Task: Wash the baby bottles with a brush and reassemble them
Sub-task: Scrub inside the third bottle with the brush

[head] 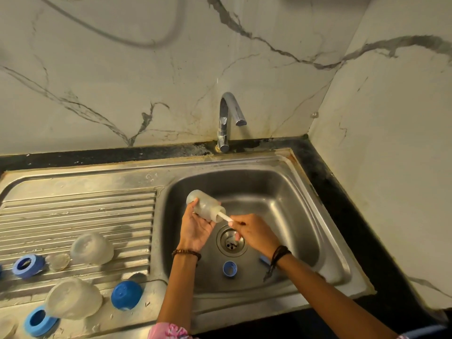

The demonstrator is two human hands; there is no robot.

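Observation:
My left hand (pixel 195 227) grips a clear baby bottle (pixel 202 205) on its side over the steel sink basin (pixel 288 192), mouth pointing right. A white bottle brush (pixel 223 216) runs into the bottle's mouth; its head is inside the bottle. My right hand (pixel 254 232) holds the brush handle just right of the bottle. On the basin floor lie a blue screw ring (pixel 229 268) and a small blue piece (pixel 264 260), partly hidden by my right wrist.
The drainboard (pixel 80 204) on the left carries two clear caps (pixel 91 248) (pixel 73 298), a clear teat (pixel 58 261), blue rings (pixel 28 266) (pixel 39 322) and a blue cap (pixel 126 294). A chrome tap (pixel 228 118) stands behind the basin, with no water running. The drain (pixel 231 241) sits below my hands.

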